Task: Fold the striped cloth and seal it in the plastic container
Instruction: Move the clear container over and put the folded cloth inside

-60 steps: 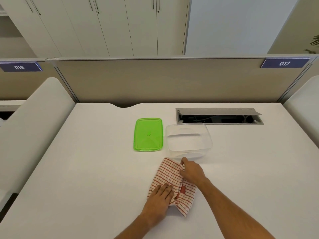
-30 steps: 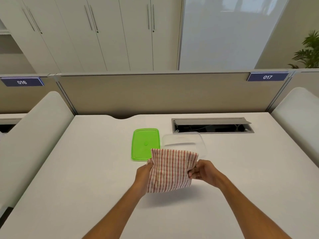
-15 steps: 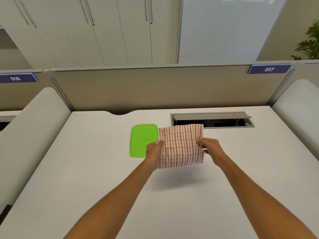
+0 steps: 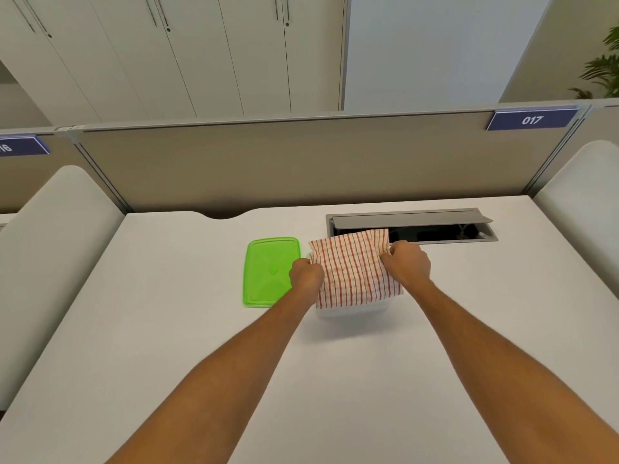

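Both hands are now holding the folded red-and-white striped cloth (image 4: 355, 269) over the clear plastic container (image 4: 351, 309) at centre frame, where a moment ago it was hanging in the air nearer the person. The left hand (image 4: 305, 274) and right hand (image 4: 408, 262) are each gripping a side edge, fingers closed tight on fabric. Folding looks done; packing is beginning. The flat green plastic lid (image 4: 264, 272) is lying just left, waiting
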